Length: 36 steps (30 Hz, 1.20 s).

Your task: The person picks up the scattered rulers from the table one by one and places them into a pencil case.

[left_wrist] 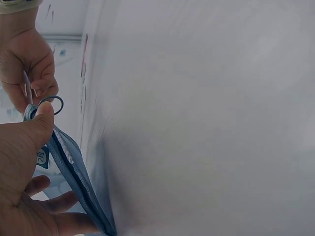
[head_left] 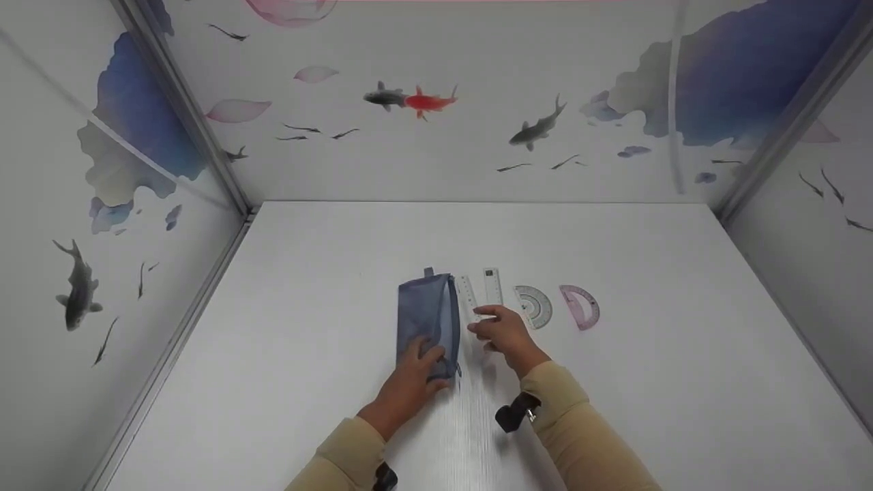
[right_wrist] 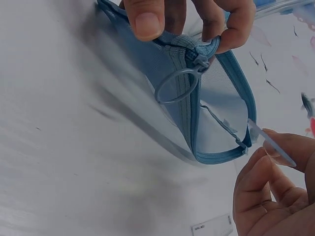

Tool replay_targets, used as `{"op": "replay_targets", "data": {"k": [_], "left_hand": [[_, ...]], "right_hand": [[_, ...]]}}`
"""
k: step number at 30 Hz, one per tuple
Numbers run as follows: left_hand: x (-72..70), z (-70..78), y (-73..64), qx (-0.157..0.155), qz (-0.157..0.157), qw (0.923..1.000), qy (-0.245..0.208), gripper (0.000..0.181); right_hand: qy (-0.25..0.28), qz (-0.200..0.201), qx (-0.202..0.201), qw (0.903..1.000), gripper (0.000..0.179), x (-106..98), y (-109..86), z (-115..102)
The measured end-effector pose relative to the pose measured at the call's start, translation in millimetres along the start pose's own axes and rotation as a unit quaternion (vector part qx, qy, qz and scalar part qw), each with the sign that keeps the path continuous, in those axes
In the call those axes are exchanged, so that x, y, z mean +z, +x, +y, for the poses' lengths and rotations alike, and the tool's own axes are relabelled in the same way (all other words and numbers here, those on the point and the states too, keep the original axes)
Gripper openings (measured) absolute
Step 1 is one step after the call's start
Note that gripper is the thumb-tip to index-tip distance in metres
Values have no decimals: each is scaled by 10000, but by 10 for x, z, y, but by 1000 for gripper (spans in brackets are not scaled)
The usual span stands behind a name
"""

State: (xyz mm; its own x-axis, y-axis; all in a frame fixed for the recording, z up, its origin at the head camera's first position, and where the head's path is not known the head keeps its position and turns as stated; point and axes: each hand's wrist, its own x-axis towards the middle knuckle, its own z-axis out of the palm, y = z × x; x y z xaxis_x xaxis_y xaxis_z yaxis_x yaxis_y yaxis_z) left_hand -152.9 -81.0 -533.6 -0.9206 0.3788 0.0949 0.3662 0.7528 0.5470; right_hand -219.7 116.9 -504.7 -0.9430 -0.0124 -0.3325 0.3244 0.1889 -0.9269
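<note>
A blue mesh zip pouch (head_left: 424, 307) stands upright-long in front of me in the head view. My left hand (head_left: 409, 382) grips its near end, thumb on one side and fingers on the other. In the right wrist view its zip mouth gapes, and a ring pull (right_wrist: 177, 86) hangs from the slider. My right hand (head_left: 503, 334) is just right of the pouch. Between thumb and fingers it pinches a clear ruler (right_wrist: 280, 150), seen nearly edge-on, one end at the pouch's mouth. In the left wrist view the ruler's thin edge (left_wrist: 27, 86) meets the pouch.
Another clear ruler (head_left: 492, 286) lies on the white table (head_left: 327, 259) beyond my right hand. To the right are a clear protractor (head_left: 541, 307) and a pink protractor (head_left: 592, 308). Printed walls (head_left: 443, 157) with fish enclose the table at the back and sides.
</note>
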Motion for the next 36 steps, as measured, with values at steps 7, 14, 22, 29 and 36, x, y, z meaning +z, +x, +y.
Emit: {"op": "replay_targets", "data": {"k": [7, 14, 22, 29, 36], "left_hand": [[-9, -5, -6, 57, 26, 10000, -44, 48], [-10, -17, -8, 176, 91, 9997, -143, 46], [-14, -24, -9, 168, 107, 9997, -160, 47], [-8, -36, -2, 224, 158, 9996, -82, 46], [-18, -32, -3, 179, 127, 9997, -109, 49]], "right_hand": [[41, -26, 33, 10000, 41, 52, -6, -20], [99, -52, 44, 9999, 39, 108, 7, -21], [63, -113, 66, 9999, 38, 157, 22, -19], [-43, -109, 72, 9999, 38, 199, 35, -38], [-61, -116, 27, 9999, 40, 244, 43, -67]]}}
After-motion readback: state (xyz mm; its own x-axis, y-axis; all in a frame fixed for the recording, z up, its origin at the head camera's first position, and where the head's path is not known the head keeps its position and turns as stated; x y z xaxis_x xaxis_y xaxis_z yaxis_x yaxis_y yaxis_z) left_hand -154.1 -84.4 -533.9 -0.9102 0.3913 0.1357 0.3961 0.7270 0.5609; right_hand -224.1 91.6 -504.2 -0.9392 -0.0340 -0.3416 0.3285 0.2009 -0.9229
